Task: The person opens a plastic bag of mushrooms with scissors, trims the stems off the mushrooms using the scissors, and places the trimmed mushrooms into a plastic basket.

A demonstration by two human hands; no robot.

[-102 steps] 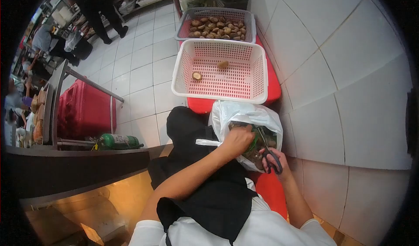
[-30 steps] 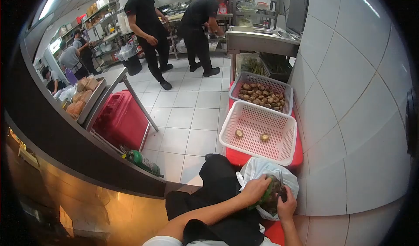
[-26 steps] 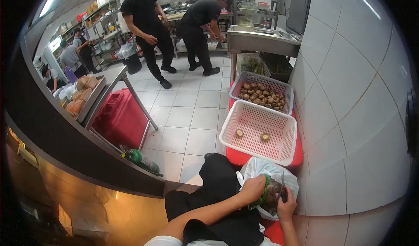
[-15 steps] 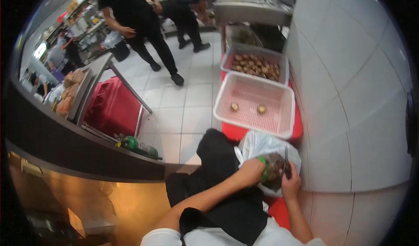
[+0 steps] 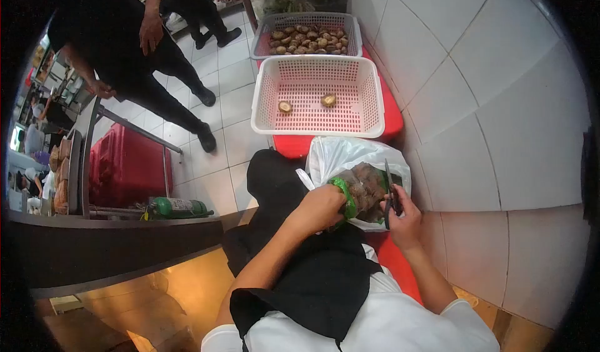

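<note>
My left hand (image 5: 322,207) is closed on the green-banded end of a clear plastic bag (image 5: 369,186) with brown contents. My right hand (image 5: 404,217) holds black-handled scissors (image 5: 392,192), blades pointing up and away from me, beside that bag. Beneath both hands lies an opened white plastic bag (image 5: 331,155). Just beyond it, a white perforated basket (image 5: 319,128) holds two brown mushrooms (image 5: 329,100), set apart from each other.
Behind the white basket, a grey basket (image 5: 353,30) contains many brown mushrooms. Both rest on a red surface (image 5: 390,111). A tiled wall (image 5: 481,120) rises on my right. At left are a person in black (image 5: 119,33), a red bin (image 5: 128,167) and a green cylinder (image 5: 178,207).
The camera view has tilted down and shifted right. The person in black appears nearer. My hands keep hold of the clear bag and the scissors.
</note>
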